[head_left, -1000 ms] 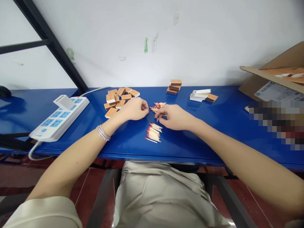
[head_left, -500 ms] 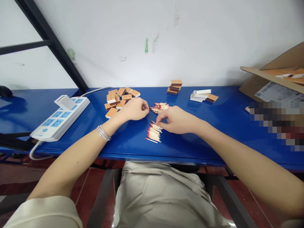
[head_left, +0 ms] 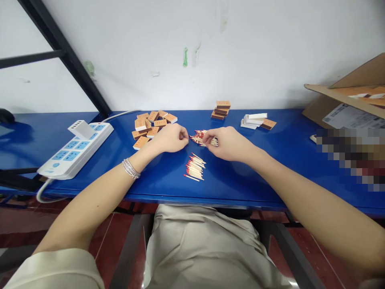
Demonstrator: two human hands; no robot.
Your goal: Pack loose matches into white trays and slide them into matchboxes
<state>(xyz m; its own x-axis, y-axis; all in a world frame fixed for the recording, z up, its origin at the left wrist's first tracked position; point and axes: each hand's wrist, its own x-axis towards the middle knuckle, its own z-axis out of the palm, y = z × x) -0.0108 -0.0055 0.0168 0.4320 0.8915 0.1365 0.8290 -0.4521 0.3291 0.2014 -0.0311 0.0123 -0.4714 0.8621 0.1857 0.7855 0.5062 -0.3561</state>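
Observation:
My right hand point(head_left: 228, 143) reaches over a loose pile of red-tipped matches point(head_left: 198, 137), its thumb and fingers closed together at the pile's right side. Whether a match is between the fingertips is too small to tell. My left hand point(head_left: 173, 137) rests on the table just left of that pile, fingers curled with thumb and forefinger together; what they hold, if anything, is hidden. Nearer the table's front edge, several matches point(head_left: 195, 167) lie side by side in a row, red heads to the left. Behind my left hand is a heap of orange-brown matchboxes point(head_left: 145, 124).
A small matchbox stack point(head_left: 221, 110) stands by the wall. Right of it lie white matchbox trays point(head_left: 254, 121) and a brown sleeve point(head_left: 268, 124). A power strip point(head_left: 78, 152) with a plugged-in charger sits at left. An open cardboard box point(head_left: 327, 106) is at right.
My right hand has moved from the row of matches up and slightly right to the loose pile, uncovering the row's far end. My left hand has stayed in place.

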